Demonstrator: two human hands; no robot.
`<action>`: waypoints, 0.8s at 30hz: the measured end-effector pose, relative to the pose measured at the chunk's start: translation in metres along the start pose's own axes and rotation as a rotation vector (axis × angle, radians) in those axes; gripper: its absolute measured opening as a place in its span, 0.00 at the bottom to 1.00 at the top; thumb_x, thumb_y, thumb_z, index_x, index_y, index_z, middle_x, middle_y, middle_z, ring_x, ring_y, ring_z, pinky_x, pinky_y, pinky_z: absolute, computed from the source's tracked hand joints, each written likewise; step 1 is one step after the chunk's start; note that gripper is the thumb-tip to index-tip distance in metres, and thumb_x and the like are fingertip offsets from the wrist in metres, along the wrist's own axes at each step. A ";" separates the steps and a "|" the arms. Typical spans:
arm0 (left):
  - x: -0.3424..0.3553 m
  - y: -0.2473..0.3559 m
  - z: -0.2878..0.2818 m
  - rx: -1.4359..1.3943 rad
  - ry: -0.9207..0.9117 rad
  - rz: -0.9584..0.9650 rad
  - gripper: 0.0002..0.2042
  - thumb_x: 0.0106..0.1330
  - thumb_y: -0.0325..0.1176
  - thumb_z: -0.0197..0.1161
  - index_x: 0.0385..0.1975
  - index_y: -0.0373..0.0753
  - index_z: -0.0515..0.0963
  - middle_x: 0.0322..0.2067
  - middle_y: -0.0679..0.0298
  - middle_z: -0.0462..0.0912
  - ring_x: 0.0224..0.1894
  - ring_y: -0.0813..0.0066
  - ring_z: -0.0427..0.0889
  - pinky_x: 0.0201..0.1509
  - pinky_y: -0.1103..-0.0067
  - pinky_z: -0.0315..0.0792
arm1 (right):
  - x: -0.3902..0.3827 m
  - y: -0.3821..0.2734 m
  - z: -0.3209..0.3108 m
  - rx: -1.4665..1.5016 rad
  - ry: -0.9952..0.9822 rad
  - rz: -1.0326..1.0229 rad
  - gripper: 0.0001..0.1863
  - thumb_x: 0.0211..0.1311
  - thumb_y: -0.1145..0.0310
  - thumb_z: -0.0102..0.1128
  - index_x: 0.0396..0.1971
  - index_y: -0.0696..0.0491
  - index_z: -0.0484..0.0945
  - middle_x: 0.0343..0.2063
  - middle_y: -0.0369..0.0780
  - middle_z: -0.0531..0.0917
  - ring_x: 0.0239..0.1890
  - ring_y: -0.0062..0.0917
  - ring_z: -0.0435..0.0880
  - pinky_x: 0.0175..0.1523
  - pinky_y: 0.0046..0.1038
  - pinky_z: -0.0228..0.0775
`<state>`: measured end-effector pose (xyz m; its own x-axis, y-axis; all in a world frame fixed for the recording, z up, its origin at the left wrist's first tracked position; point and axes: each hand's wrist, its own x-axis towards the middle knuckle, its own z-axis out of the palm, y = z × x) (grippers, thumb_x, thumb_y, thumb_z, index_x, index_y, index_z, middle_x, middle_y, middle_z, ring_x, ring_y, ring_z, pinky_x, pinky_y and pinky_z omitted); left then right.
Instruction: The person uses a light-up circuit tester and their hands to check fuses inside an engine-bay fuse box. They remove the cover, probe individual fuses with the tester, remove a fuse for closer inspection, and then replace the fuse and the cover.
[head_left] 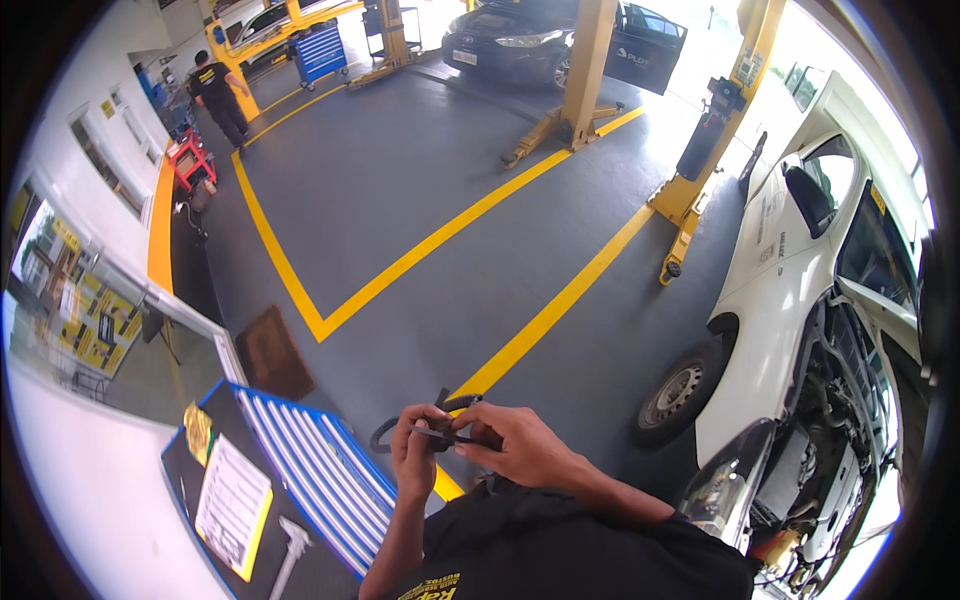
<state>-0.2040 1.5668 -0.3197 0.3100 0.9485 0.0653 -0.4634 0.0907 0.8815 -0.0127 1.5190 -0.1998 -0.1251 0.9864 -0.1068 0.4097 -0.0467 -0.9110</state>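
In front of my chest, both hands are closed on a small black part (pixel 436 436) with a curved, hose-like black piece (pixel 380 436) looping out of it. Its exact kind is hard to make out. My left hand (pixel 412 455) grips it from the left, thumb and fingers bent around its side. From the right, my right hand (pixel 525 442) pinches it with thumb and forefinger. A thin flat dark piece sticks out between the two hands. My fingers cover much of the part.
A blue tool cabinet (pixel 325 455) at lower left carries a clipboard with paper (pixel 232 505) and a caliper-like metal tool (pixel 292 550). To my right stands a white vehicle (pixel 775 285) with its engine bay exposed. Yellow lift posts (pixel 588 75) rise ahead. Far left, a person (pixel 215 95) stands near a red cart (pixel 190 160).
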 end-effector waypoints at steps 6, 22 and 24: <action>0.187 -0.029 -0.009 -0.142 -0.086 0.027 0.26 0.79 0.53 0.49 0.51 0.31 0.74 0.46 0.56 0.79 0.49 0.69 0.82 0.57 0.73 0.75 | 0.165 0.041 -0.057 0.108 0.082 -0.065 0.13 0.62 0.70 0.73 0.44 0.56 0.80 0.31 0.41 0.84 0.32 0.28 0.85 0.42 0.30 0.76; 0.658 -0.044 -0.058 -0.059 0.414 0.158 0.21 0.81 0.56 0.48 0.46 0.41 0.70 0.39 0.64 0.72 0.44 0.74 0.76 0.49 0.77 0.75 | 0.660 0.074 -0.229 0.010 -0.225 -0.299 0.13 0.69 0.66 0.62 0.46 0.58 0.77 0.41 0.47 0.81 0.46 0.46 0.83 0.50 0.44 0.76; 0.723 -0.041 -0.076 0.009 0.430 0.214 0.21 0.81 0.56 0.48 0.45 0.41 0.71 0.39 0.63 0.73 0.44 0.73 0.77 0.48 0.77 0.74 | 0.727 0.080 -0.251 -0.117 -0.143 -0.389 0.13 0.69 0.65 0.62 0.48 0.57 0.77 0.40 0.46 0.81 0.46 0.44 0.84 0.48 0.43 0.77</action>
<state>-0.0239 2.2715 -0.3436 -0.1644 0.9852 0.0485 -0.4711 -0.1216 0.8736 0.1556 2.2724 -0.2507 -0.4116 0.8946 0.1743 0.4061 0.3512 -0.8436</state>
